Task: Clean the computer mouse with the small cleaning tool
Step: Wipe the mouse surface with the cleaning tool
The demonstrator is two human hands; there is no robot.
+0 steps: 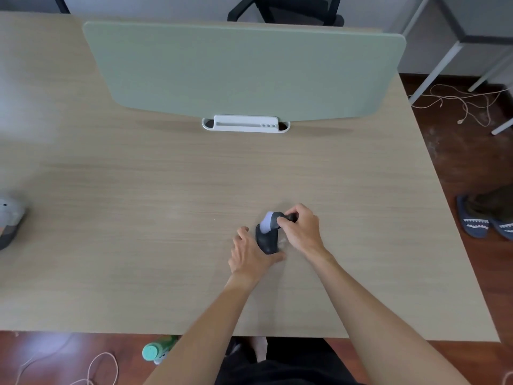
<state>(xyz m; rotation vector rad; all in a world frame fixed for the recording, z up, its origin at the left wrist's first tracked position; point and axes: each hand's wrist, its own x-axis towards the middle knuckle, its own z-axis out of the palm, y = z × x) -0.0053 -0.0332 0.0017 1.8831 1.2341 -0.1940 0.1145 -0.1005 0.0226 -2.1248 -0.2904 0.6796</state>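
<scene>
A dark computer mouse (pixel 267 241) lies on the wooden desk (pixel 138 218), right of centre and near the front. My left hand (pixel 249 252) grips it from the left and below, thumb along its near end. My right hand (pixel 301 227) holds a small cleaning tool (pixel 273 220) with a dark body and a pale lilac brush head. The brush head presses on the far end of the mouse. The tool's handle is mostly hidden inside my fingers.
A green divider panel (pixel 244 70) with a white clamp tray (pixel 245 124) stands across the back of the desk. A grey object (pixel 9 218) sits at the left edge. On the floor are a green bottle (pixel 156 350), cords and slippers (pixel 483 220). A chair (pixel 286 9) stands behind.
</scene>
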